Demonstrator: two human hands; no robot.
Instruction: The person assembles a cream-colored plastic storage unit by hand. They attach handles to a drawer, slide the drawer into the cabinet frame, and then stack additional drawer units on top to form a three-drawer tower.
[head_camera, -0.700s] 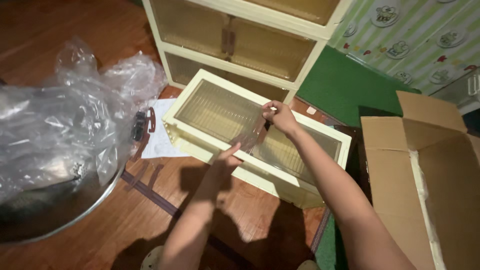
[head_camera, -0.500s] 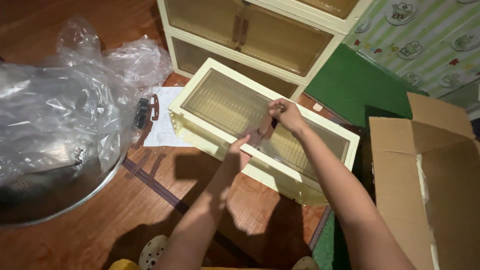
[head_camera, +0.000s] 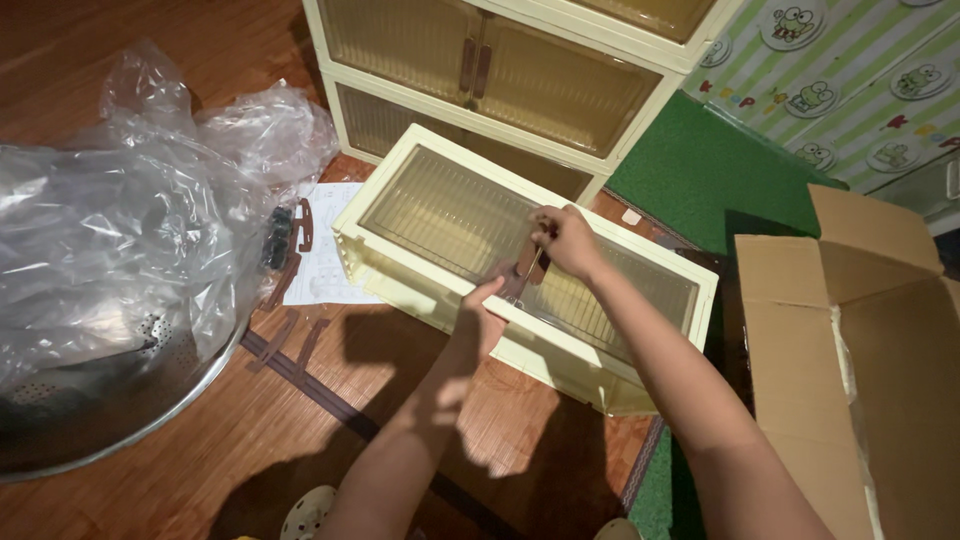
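A cream plastic cabinet box (head_camera: 440, 290) with ribbed translucent doors lies on its back on the wooden floor. My right hand (head_camera: 566, 240) pinches the top of a brown door handle (head_camera: 524, 268) at the middle seam of the doors. My left hand (head_camera: 482, 307) rests its fingers on the box's near rim, touching the lower end of the same handle. Loose brown handles (head_camera: 302, 224) and a small black part lie on a white paper sheet (head_camera: 325, 262) left of the box.
Stacked cream cabinets (head_camera: 500, 70) stand behind the box. Crumpled clear plastic (head_camera: 120, 230) covers a metal basin (head_camera: 110, 420) at left. An open cardboard box (head_camera: 860, 350) sits at right beside a green mat (head_camera: 700, 170). More brown strips (head_camera: 290, 345) lie on the floor.
The view shifted slightly. My right hand moved down a little along the seam with the handle, and my left hand stayed at the near rim.
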